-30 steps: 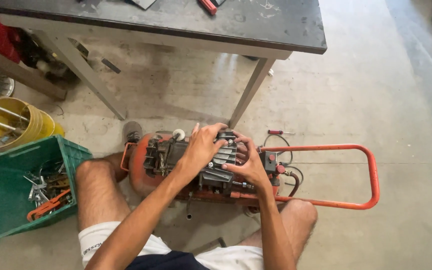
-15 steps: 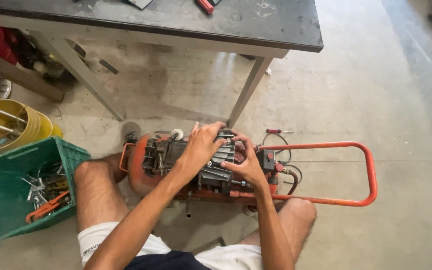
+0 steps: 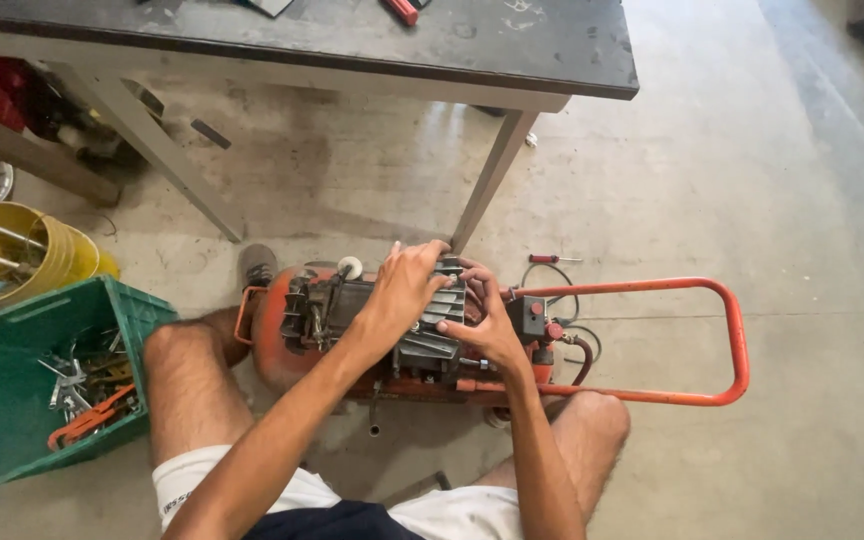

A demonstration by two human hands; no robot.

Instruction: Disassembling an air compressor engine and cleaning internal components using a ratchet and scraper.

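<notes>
Compressor (image 3: 352, 330) on floor between knees, unmoved since second ago. Left hand (image 3: 402, 290) stays clamped over finned motor housing (image 3: 442, 325); right hand (image 3: 492, 325) same side, grip pinching housing edge. Screwdriver (image 3: 555, 259) beyond compressor, untouched.

Under the left hand (image 3: 404, 290) lay a dull grey finned motor housing (image 3: 432, 320), metal by its look, matt and grimy. Beside the fingers of the right hand (image 3: 490, 325) ran a tubular handle (image 3: 732, 340) in orange paint with a slight sheen. The tank (image 3: 270, 345) below the left wrist wore the same orange coat, scuffed. Left of both hands stood a green plastic crate (image 3: 12, 340), matt, holding bare metal tools (image 3: 67, 380). Beyond the fingertips a table (image 3: 512, 50) had a dark, worn, smooth top. The floor (image 3: 752, 180) was smooth concrete, faintly glossy.
</notes>
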